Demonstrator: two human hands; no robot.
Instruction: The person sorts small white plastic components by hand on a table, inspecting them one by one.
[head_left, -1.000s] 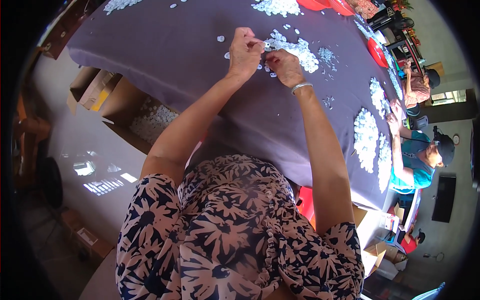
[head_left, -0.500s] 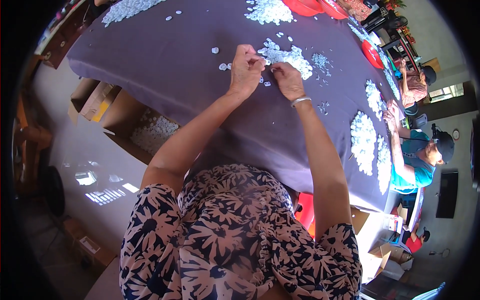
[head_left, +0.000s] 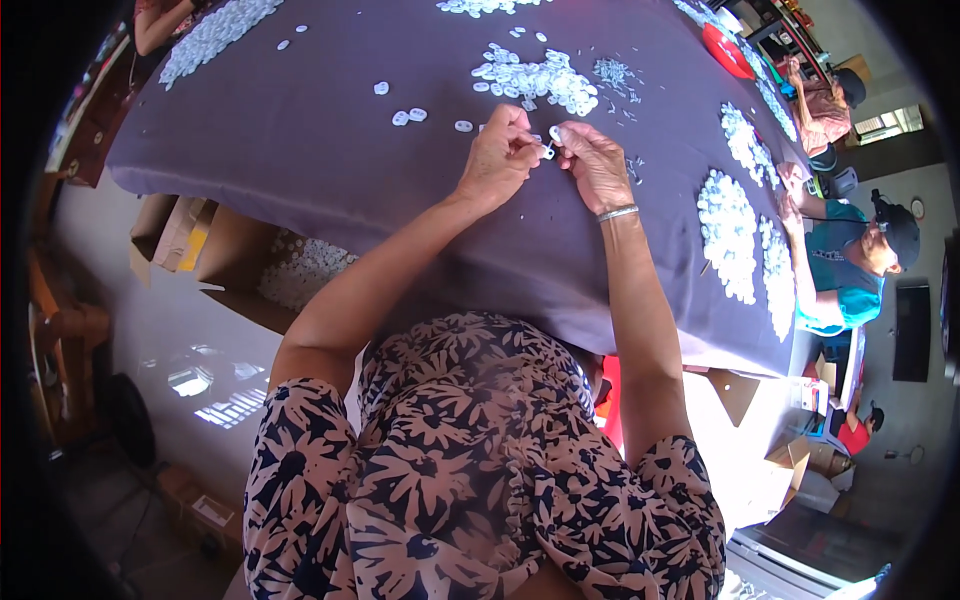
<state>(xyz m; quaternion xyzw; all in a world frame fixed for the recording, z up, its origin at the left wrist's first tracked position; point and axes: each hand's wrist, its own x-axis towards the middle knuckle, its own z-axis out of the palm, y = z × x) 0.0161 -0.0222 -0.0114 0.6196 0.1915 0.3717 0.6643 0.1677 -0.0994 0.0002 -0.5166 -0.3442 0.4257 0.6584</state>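
Note:
Over the dark tablecloth point(head_left: 330, 110) my two hands are close together, fingertips almost meeting. My left hand point(head_left: 496, 165) pinches a small white plastic piece point(head_left: 547, 152) between thumb and fingers. A white oval plastic piece point(head_left: 556, 134) is held in the fingertips of my right hand point(head_left: 595, 168), just above and right of the other piece. Whether the two pieces touch, I cannot tell. Just beyond my hands lies a pile of white oval pieces point(head_left: 545, 80), with a scatter of tiny grey screw-like parts point(head_left: 613, 72) to its right. Several loose ovals point(head_left: 409, 117) lie left of my left hand.
More white piles lie at the far left point(head_left: 215, 42) and right point(head_left: 728, 235). A red bowl point(head_left: 727, 50) stands far right. Co-workers sit along the right edge, one in a teal shirt point(head_left: 835, 265). An open cardboard box point(head_left: 235, 255) of white pieces is below the left edge.
My right hand has come away from the pile's edge toward me, and a white oval now shows in its fingertips. The whole view has shifted, so the table's far side sits higher.

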